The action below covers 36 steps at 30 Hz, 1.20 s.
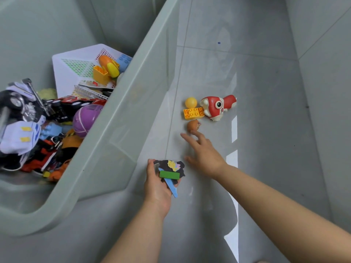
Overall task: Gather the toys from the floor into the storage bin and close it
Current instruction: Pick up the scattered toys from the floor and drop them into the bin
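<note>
A pale grey storage bin [121, 118] fills the left side, holding several toys, among them a purple ball [85, 120] and toy cars. On the floor to its right lie a red and white fish toy [218, 107], a yellow ball [191, 102], an orange-yellow brick [193, 112] and a small brown round toy [192, 125]. My left hand [157, 185] holds a bunch of small flat pieces [171, 171]: a dark cutout, a green block, a blue strip. My right hand [203, 152] reaches with spread fingers, its fingertips at the brown toy.
A white mesh basket [76, 67] with yellow and orange bricks lies tipped inside the bin. The grey tiled floor [266, 130] stretches to the right, with bright light streaks near my right forearm. No lid is in sight.
</note>
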Each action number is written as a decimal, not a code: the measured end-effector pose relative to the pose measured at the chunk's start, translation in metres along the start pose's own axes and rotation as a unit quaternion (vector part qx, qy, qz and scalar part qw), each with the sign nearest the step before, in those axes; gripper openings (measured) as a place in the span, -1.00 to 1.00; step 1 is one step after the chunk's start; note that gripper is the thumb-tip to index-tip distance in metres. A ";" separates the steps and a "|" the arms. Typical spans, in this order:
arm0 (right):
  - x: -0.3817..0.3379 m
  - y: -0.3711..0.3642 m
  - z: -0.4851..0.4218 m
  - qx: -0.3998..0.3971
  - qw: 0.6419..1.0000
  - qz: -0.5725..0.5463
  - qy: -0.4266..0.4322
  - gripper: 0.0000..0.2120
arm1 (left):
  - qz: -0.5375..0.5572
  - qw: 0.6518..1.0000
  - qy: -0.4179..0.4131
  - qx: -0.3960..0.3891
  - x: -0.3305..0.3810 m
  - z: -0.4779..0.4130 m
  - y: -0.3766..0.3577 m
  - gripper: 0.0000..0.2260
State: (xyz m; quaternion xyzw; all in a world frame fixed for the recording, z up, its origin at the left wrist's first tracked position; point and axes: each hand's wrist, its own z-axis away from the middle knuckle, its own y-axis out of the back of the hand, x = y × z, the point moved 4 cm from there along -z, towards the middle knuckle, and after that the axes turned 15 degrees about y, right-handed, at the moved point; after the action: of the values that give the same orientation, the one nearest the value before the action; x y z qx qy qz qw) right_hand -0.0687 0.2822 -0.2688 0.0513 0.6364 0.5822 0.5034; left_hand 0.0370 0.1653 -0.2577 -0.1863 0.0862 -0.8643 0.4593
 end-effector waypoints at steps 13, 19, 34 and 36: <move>-0.017 0.040 -0.002 0.180 0.965 -0.188 0.026 -0.54 | 0.006 0.998 -0.030 -0.057 0.014 -0.004 -0.007 -0.64; -0.048 0.032 0.023 0.099 0.954 -0.268 0.090 -0.52 | -0.055 0.996 -0.014 -0.072 0.008 -0.014 -0.011 -0.64; -0.041 -0.007 -0.115 0.056 0.998 0.024 0.000 -0.38 | 0.046 0.998 0.018 -0.026 0.008 -0.001 0.002 -0.70; -0.039 0.005 -0.096 0.138 0.984 -0.107 -0.044 -0.34 | 0.043 0.998 0.013 -0.043 0.013 0.005 -0.001 -0.57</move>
State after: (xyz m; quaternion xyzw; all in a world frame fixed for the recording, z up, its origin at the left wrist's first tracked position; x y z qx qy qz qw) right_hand -0.1194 0.1926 -0.2600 0.0773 0.6900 0.4287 0.5781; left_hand 0.0315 0.1552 -0.2499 -0.1911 0.1372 -0.8413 0.4867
